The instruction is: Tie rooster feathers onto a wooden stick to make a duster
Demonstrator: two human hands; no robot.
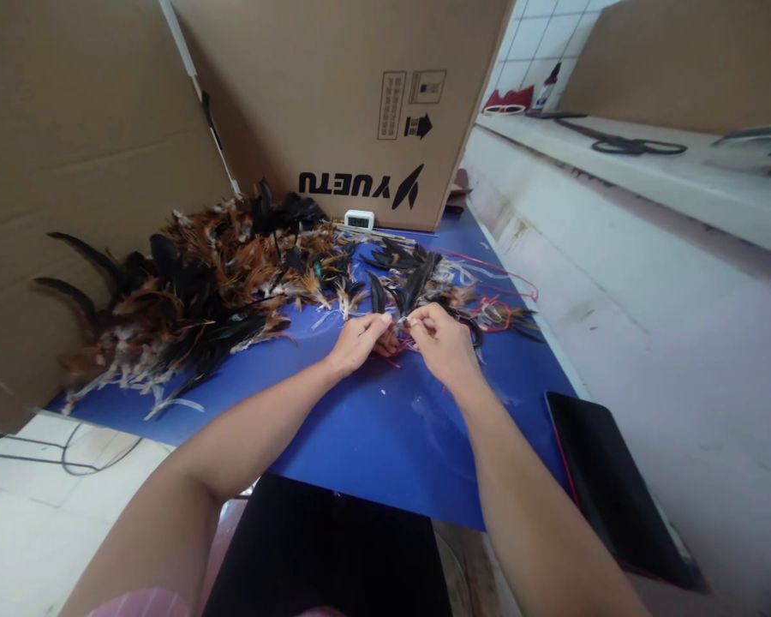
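Over the blue table, my left hand [360,341] and my right hand [445,343] work close together, each with its fingers pinched. Between the fingertips sits the pale quill end of a feather bunch [415,290], whose dark plumes point away from me. Both hands appear closed on this bunch; the exact grip is partly hidden by the fingers. Some thin red string [391,362] shows beneath the hands. To the left lies a large heap of brown and black feathers [231,266]. Right of my right hand rests a smaller tied bunch [493,315] with red string around it.
Cardboard boxes [334,94] stand behind and left of the blue table [385,454]. A small white digital clock [359,220] sits by the box. A black tablet-like slab [617,480] lies at the right edge. Scissors [636,146] rest on the white ledge [700,184].
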